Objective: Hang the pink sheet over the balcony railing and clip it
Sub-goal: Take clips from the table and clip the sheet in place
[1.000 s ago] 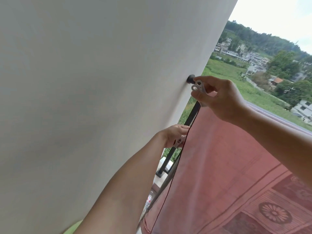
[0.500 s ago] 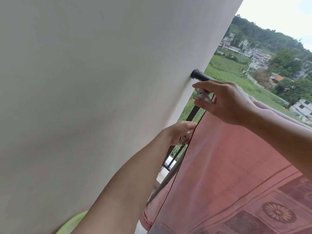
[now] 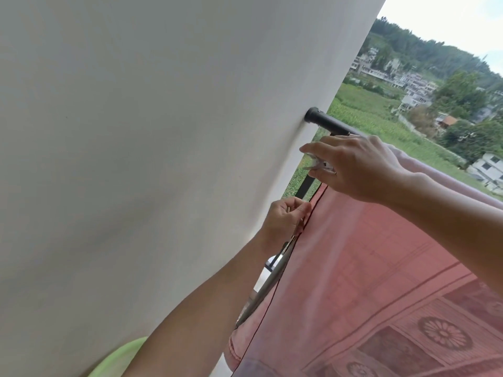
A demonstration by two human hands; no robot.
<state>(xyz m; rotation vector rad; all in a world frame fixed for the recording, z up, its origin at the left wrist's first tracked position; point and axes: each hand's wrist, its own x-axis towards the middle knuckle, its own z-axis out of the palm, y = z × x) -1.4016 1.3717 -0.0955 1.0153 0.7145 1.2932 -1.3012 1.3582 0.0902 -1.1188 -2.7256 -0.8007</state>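
Clipping comes next: my right hand (image 3: pixel 356 167) pinches a pale clothespin (image 3: pixel 319 166) at one o'clock, just below the black railing (image 3: pixel 326 121) where it meets the white wall (image 3: pixel 163 159). Pink sheet (image 3: pixel 367 268) already drapes over the rail toward four o'clock. My left hand (image 3: pixel 285 221), closed on its dark hem, should pull it taut while I press the pin's jaws wide and seat them fully over cloth and bar.

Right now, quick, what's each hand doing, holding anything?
Left hand: closed, pinching the pink sheet at its edge.
Right hand: closed on a pale clip, just below the black railing.
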